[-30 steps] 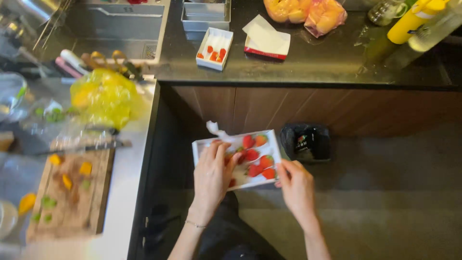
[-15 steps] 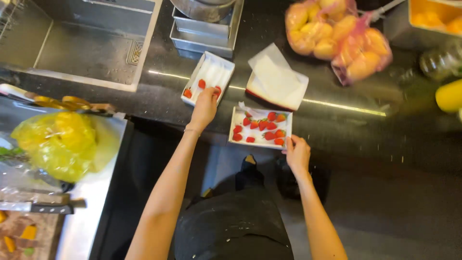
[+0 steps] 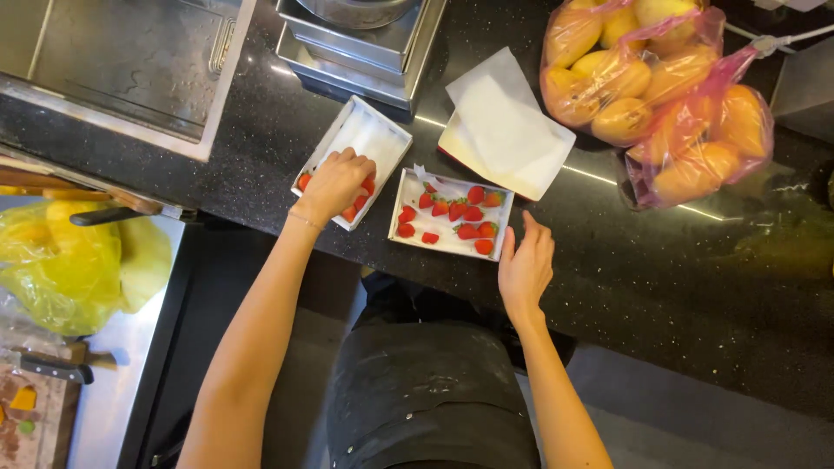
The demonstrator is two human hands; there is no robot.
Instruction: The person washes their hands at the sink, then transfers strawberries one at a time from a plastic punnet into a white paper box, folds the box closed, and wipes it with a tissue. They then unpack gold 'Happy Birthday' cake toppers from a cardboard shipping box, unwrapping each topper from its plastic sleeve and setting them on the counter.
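My left hand (image 3: pixel 334 182) curled over strawberries (image 3: pixel 358 204) in left box (image 3: pixel 373 139), grip hidden. Right hand (image 3: pixel 524 265) open, steadying right box (image 3: pixel 417 227) at its 4 o'clock corner. Pinch gently, lift straight.

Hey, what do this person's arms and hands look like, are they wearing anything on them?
Both arms are bare right down to the hands, with no sleeves and no gloves. The left hand has a thin, fine bracelet round its wrist. The right hand wears nothing that shows, no ring or watch. Below the arms, a dark, slightly shiny apron covers the body.
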